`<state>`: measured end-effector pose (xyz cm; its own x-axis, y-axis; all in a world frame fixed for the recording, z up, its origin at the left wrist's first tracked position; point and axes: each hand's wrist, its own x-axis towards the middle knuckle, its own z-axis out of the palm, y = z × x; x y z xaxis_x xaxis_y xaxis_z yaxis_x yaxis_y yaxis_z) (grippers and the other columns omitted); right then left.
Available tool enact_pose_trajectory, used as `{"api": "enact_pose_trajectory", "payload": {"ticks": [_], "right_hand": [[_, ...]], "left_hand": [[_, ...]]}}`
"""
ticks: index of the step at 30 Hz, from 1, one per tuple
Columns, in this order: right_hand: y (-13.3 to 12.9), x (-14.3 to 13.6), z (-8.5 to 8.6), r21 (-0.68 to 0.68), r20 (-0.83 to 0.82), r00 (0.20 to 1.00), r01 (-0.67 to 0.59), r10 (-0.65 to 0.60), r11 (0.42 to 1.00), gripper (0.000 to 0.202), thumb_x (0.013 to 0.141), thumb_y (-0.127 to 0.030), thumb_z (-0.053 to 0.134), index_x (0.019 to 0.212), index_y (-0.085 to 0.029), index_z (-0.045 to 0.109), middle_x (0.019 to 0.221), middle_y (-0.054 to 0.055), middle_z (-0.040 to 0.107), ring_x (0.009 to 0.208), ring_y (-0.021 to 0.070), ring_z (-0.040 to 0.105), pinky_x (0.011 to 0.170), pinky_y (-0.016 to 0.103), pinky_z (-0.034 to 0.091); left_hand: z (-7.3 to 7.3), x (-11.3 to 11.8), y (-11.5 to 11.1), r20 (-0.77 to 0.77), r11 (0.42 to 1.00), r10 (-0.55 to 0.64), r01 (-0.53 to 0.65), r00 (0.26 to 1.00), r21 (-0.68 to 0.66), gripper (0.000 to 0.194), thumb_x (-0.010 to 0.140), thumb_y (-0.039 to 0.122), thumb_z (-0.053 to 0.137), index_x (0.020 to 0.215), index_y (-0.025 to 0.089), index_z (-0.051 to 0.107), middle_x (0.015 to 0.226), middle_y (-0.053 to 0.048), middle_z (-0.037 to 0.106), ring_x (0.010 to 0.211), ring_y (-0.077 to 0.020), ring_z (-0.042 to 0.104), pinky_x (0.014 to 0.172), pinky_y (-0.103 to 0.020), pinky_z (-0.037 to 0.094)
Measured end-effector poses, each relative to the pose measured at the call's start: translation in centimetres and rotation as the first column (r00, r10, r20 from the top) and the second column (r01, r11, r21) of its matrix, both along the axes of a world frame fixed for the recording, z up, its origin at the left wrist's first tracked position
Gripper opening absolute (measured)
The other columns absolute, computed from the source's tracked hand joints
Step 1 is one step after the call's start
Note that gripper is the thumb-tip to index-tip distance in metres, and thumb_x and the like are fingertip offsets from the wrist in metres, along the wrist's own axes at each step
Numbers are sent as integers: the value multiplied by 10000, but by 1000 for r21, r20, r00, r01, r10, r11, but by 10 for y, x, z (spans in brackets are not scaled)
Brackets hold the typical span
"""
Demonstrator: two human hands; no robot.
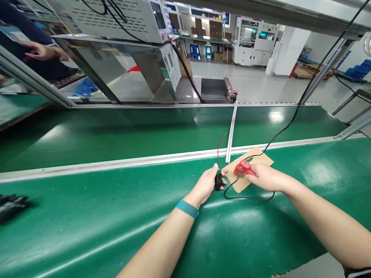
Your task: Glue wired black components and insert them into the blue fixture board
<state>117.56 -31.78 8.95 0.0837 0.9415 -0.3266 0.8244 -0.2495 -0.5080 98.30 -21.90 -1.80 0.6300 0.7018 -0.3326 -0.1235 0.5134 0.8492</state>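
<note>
My left hand is closed on a small black part, from which a thin red wire sticks up. My right hand grips a red hand tool; its exact kind is not clear, and its handle is partly hidden by my fingers. The tool is over a piece of brown cardboard on the green work surface. A thin black cable loops below the tool, near my right wrist. The red tool and the black part are a short way apart.
A thicker black cord hangs from the upper right down to the cardboard. A white metal strip lies across the ledge to a green conveyor belt. Dark blurred items lie at left. Another person's hand shows upper left.
</note>
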Motion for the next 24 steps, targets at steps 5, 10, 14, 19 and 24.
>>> {"api": "enact_pose_trajectory", "payload": {"ticks": [5, 10, 14, 19, 24], "right_hand": [[-3, 8, 14, -81, 60, 994, -90, 95, 993, 131, 888, -237, 562, 888, -210, 690, 920, 41, 725, 793, 212, 649, 684, 283, 464], [-23, 20, 19, -112, 169, 979, -100, 118, 989, 158, 892, -214, 553, 743, -219, 605, 742, 25, 668, 643, 191, 584, 595, 284, 414], [-45, 26, 19, -77, 302, 951, -42, 64, 996, 177, 884, -189, 524, 711, -212, 554, 729, 64, 634, 619, 210, 562, 581, 311, 382], [-52, 26, 12, 49, 339, 940, 6, -23, 999, 209, 951, -265, 438, 989, -160, 614, 1032, 159, 656, 879, 280, 629, 736, 358, 451], [-40, 36, 6, -33, 135, 988, -68, 72, 997, 203, 934, -335, 476, 900, -197, 622, 908, 54, 691, 817, 217, 631, 722, 299, 474]], "left_hand": [[2, -2, 0, -66, 998, -50, 52, 997, 22, 588, 830, 723, 619, 738, 143, 622, 691, -73, 699, 528, -142, 598, 463, -243, 477], [6, -2, 1, -106, 997, -60, 65, 993, 47, 625, 811, 767, 595, 737, 147, 617, 688, -62, 680, 528, -140, 585, 464, -248, 478], [8, -1, -1, -116, 996, -60, 68, 991, 65, 636, 795, 789, 585, 738, 156, 607, 696, -61, 678, 521, -132, 568, 463, -245, 470], [8, -1, -2, -124, 995, -55, 66, 991, 82, 643, 778, 807, 578, 739, 166, 599, 607, -31, 632, 514, -142, 564, 473, -252, 476], [8, -1, -2, -134, 994, -47, 60, 990, 94, 636, 787, 807, 559, 739, 173, 586, 610, -31, 636, 518, -141, 558, 473, -252, 471]]}}
